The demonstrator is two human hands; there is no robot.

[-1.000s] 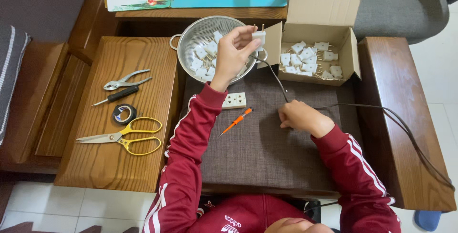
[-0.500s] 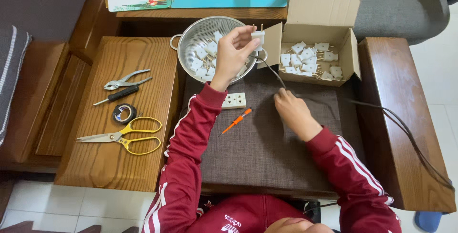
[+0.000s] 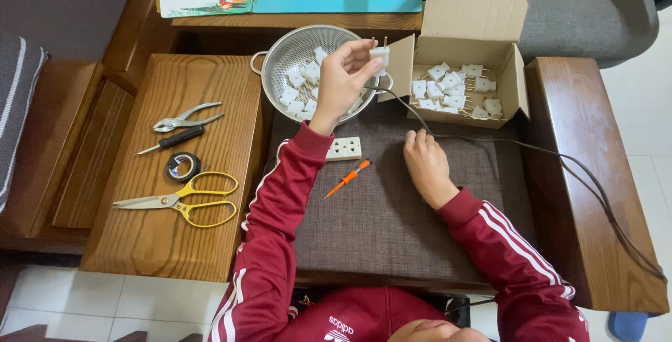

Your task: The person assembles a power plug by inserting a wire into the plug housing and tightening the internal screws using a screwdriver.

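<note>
- While the left hand (image 3: 343,76) pinches a white plug (image 3: 379,56) between thumb and fingertips, prongs up, above the rim of the colander (image 3: 274,55), the right hand (image 3: 425,163) rests knuckles-up on the brown mat (image 3: 392,209), fingers curled over the dark cord (image 3: 490,142) near where it climbs to the plug.
- The cord runs from the plug down past the right hand, then across the mat and off over the right wooden armrest (image 3: 595,174).
- The step in hand looks like fitting or checking a plug on the cord's end; the plug is already joined to the cord, and the work appears mid-way.
- The next move likely calls for a steady pinch on the plug and slack fed by the right hand, so the cord neither kinks nor pulls free.
- More white plugs lie in the colander and in the open cardboard box (image 3: 514,83) just beside it.
- A white socket block (image 3: 344,149) and an orange screwdriver (image 3: 346,178) lie on the mat between the arms, untouched.
- Pliers (image 3: 183,117), a black screwdriver (image 3: 171,140), a roll of black tape (image 3: 183,167) and yellow scissors (image 3: 189,199) sit well apart on the left wooden board.
- Against the frame a second earlier, the right hand has slid up along the cord toward the plug; the left hand and the tools hold their places.
</note>
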